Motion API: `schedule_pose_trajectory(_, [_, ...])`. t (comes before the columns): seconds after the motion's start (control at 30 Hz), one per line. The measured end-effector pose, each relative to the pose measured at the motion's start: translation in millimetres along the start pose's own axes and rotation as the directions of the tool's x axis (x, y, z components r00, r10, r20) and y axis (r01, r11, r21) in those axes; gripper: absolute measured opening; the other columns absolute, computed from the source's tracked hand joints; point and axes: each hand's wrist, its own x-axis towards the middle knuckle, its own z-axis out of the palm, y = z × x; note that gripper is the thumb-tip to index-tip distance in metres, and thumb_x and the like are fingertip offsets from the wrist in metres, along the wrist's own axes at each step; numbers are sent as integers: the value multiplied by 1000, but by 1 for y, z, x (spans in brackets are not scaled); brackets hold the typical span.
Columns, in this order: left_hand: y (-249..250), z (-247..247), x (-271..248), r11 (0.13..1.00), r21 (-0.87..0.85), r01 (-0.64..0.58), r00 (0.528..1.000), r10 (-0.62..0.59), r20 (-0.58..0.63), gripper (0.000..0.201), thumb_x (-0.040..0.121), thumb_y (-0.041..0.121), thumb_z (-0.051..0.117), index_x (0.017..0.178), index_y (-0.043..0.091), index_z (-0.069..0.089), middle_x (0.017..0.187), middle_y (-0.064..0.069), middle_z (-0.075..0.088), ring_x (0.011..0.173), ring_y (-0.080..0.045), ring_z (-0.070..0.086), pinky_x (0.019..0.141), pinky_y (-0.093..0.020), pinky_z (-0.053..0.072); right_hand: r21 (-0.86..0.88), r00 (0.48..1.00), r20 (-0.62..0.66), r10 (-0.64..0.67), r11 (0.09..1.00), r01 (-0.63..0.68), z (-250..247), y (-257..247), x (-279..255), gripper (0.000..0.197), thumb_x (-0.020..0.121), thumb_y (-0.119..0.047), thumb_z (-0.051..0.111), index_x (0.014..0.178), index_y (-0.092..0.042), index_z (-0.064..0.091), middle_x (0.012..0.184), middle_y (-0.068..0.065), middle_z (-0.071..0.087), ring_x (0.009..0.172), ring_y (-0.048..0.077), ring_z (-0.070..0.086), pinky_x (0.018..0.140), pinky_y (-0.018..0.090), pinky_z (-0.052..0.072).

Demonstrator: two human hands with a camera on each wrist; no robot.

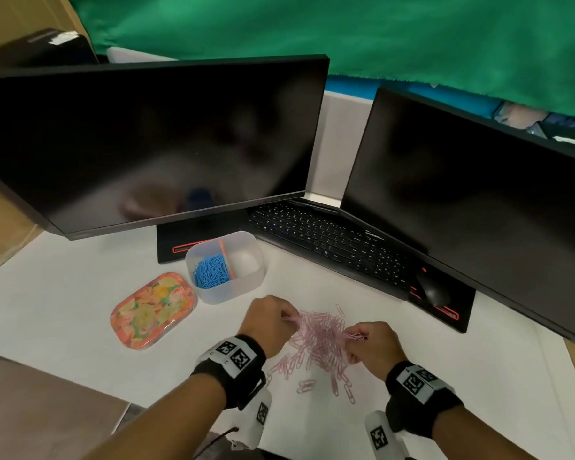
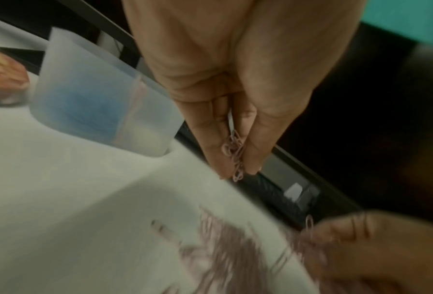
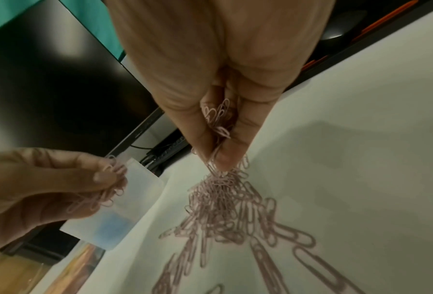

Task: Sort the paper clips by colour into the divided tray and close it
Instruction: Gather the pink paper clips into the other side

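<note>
A heap of pink paper clips (image 1: 319, 340) (image 3: 225, 201) lies on the white desk between my hands. My left hand (image 1: 273, 322) (image 2: 235, 159) pinches a small bunch of pink clips at the heap's left edge. My right hand (image 1: 367, 340) (image 3: 220, 151) pinches another bunch at its right side, with strands trailing down into the heap. The translucent divided tray (image 1: 246, 283) (image 2: 67, 65) stands behind the left hand. Blue clips (image 1: 211, 272) fill its left compartment; the right compartment looks empty. The floral lid (image 1: 153, 310) lies left of the tray.
Two dark monitors (image 1: 153, 141) (image 1: 478, 200) stand behind, with a black keyboard (image 1: 329, 240) and a mouse (image 1: 434, 288) between them. A few stray pink clips (image 1: 307, 386) lie nearer the desk's front edge.
</note>
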Motion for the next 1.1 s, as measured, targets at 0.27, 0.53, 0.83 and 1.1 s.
schedule_pose_trajectory(0.27, [12,-84,41,982,-156,109,966,-141,-215,4,82,15,74,84,18,75,80,-1,72,71,-15,67,76,-29,57,71,998,46,-41,997,38,-2,-24,-1,13,77,-3,68,87,-9,74,63,7,70,52,14,64,55,21,53])
schedule_pose_trajectory(0.53, [-5,-91,90,933,105,345,923,-317,-219,28,80,19,73,108,11,71,106,-10,70,100,-28,64,91,-35,52,84,992,73,-100,992,94,6,-56,2,8,78,-10,72,82,-16,73,68,7,72,55,16,64,64,32,59])
schedule_pose_trajectory(0.83, [-20,-102,53,961,-147,232,919,-267,-290,16,77,12,72,87,23,65,88,5,65,81,-15,60,79,-27,51,-30,960,141,-242,968,248,47,-154,43,10,77,-3,66,75,-10,74,65,9,70,53,13,65,65,30,60])
schedule_pose_trajectory(1.1, [-70,-82,-22,928,223,299,953,-301,-22,9,78,17,64,76,25,60,81,9,61,77,-12,59,67,-19,43,-319,950,131,-284,895,311,102,-207,97,18,75,-14,72,90,-7,74,89,10,73,84,23,70,77,28,58])
